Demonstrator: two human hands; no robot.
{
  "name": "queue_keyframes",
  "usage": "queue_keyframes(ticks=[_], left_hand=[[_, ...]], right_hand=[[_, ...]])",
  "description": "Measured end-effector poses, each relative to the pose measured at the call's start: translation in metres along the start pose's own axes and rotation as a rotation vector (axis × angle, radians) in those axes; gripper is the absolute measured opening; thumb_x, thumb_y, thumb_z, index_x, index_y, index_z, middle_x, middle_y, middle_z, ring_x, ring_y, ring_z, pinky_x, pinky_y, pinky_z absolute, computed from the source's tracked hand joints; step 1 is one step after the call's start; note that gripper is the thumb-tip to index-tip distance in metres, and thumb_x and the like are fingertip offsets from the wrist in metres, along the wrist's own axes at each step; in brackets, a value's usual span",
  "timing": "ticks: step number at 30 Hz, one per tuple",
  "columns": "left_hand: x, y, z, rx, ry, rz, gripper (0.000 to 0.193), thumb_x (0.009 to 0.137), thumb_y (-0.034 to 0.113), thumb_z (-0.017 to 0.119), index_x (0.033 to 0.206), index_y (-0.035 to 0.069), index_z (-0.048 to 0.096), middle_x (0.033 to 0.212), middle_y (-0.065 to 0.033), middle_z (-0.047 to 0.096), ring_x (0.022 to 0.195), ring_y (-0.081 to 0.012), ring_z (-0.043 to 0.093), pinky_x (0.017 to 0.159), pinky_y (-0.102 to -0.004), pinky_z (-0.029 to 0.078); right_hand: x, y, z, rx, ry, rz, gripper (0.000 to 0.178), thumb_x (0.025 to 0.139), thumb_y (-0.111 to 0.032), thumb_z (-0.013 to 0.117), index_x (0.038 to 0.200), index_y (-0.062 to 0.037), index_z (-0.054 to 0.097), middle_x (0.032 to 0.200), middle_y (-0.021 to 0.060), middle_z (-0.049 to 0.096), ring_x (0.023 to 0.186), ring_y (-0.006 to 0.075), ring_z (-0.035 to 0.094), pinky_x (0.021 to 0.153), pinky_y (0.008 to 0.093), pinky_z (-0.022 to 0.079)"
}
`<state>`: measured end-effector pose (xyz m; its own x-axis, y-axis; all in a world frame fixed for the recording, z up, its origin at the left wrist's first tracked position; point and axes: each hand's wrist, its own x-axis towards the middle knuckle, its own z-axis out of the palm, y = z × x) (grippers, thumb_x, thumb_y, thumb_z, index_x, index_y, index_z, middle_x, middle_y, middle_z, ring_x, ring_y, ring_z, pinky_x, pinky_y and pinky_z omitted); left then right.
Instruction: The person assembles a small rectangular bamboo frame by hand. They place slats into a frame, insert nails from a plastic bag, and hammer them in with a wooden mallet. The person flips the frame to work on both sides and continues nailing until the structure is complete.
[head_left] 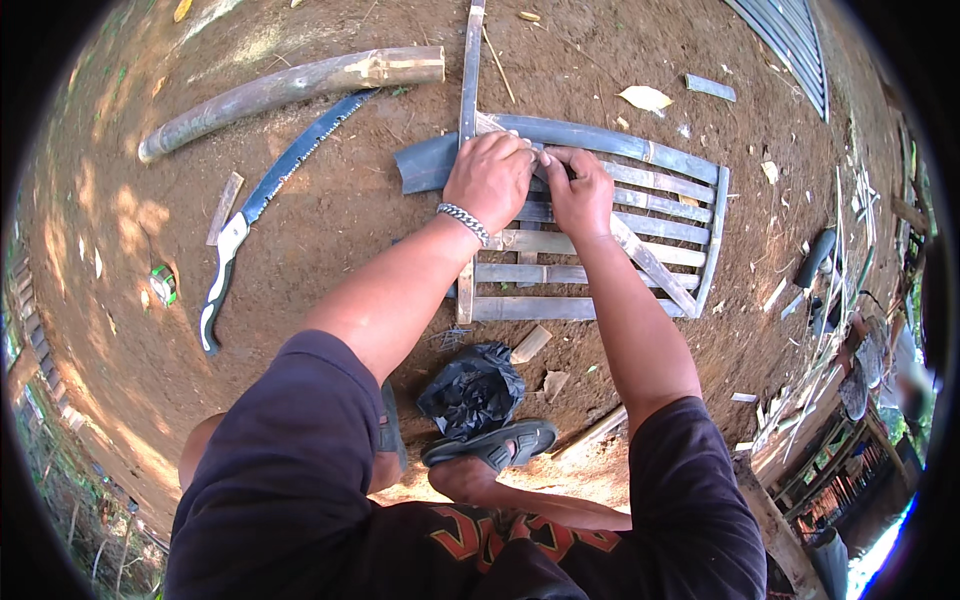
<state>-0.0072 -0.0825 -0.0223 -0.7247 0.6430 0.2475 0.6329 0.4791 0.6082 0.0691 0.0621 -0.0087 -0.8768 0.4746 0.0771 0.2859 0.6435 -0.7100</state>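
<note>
A slatted bamboo panel (pixel 712 240) lies on the ground before me, with a diagonal strip (pixel 652 262) across its slats. One long bamboo strip (pixel 471 70) crosses its left side and runs far beyond its upper edge. My left hand (pixel 490 182), with a chain bracelet at the wrist, rests over that crossing, fingers curled and bunched. Close beside it, my right hand (pixel 580 192) is closed in a pinch at the panel's far edge. The fingertips of both hands nearly meet there; whatever they grip is too small or hidden to make out.
A pruning saw (pixel 300 155) and a thick bamboo pole (pixel 290 95) lie at the left. Near my feet are a black plastic bag (pixel 470 390), several nails (pixel 455 335) and a wood piece (pixel 531 344). Corrugated sheeting (pixel 790 45) stands far right; bamboo scraps litter the right side.
</note>
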Motion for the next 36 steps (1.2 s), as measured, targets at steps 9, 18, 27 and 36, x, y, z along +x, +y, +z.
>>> queue_keyframes(ticks=[9, 18, 27, 36], left_hand=[[-0.0008, -0.0001, 0.0001, -0.028, 0.019, 0.007, 0.012, 0.091, 0.015, 0.069, 0.099, 0.008, 0.075, 0.11, -0.0047, 0.072, 0.116, -0.0271, 0.064, 0.102, -0.0439, 0.047], [0.0024, 0.0004, -0.0002, -0.052, -0.001, -0.084, 0.016, 0.09, 0.017, 0.071, 0.103, 0.008, 0.074, 0.112, -0.0076, 0.072, 0.115, -0.0287, 0.064, 0.102, -0.0436, 0.047], [0.0061, 0.0062, -0.0031, -0.066, -0.021, -0.159, 0.021, 0.083, 0.019, 0.077, 0.102, 0.009, 0.074, 0.112, -0.009, 0.072, 0.113, -0.0305, 0.064, 0.102, -0.0443, 0.047], [0.0082, 0.0073, 0.0035, -0.06, 0.031, -0.2, 0.015, 0.079, 0.016, 0.08, 0.092, 0.01, 0.076, 0.106, -0.007, 0.074, 0.108, -0.0279, 0.067, 0.098, -0.0418, 0.05]], right_hand=[[0.0008, -0.0007, 0.0027, -0.026, 0.018, -0.035, 0.005, 0.089, -0.013, 0.076, 0.092, -0.0087, 0.075, 0.093, 0.01, 0.076, 0.09, 0.0327, 0.07, 0.083, 0.0423, 0.055], [0.0009, 0.0003, 0.0015, -0.006, 0.019, -0.046, 0.007, 0.088, -0.014, 0.076, 0.091, -0.0074, 0.075, 0.092, 0.0107, 0.075, 0.089, 0.0339, 0.069, 0.083, 0.0434, 0.055], [0.0001, 0.0043, 0.0013, -0.048, 0.01, -0.079, 0.009, 0.089, -0.017, 0.075, 0.092, -0.0089, 0.077, 0.093, 0.0099, 0.075, 0.091, 0.0325, 0.069, 0.085, 0.0432, 0.054], [0.0005, 0.0055, 0.007, -0.03, 0.05, -0.077, 0.012, 0.089, -0.02, 0.076, 0.092, -0.009, 0.079, 0.092, 0.0099, 0.075, 0.091, 0.0322, 0.069, 0.084, 0.0423, 0.054]])
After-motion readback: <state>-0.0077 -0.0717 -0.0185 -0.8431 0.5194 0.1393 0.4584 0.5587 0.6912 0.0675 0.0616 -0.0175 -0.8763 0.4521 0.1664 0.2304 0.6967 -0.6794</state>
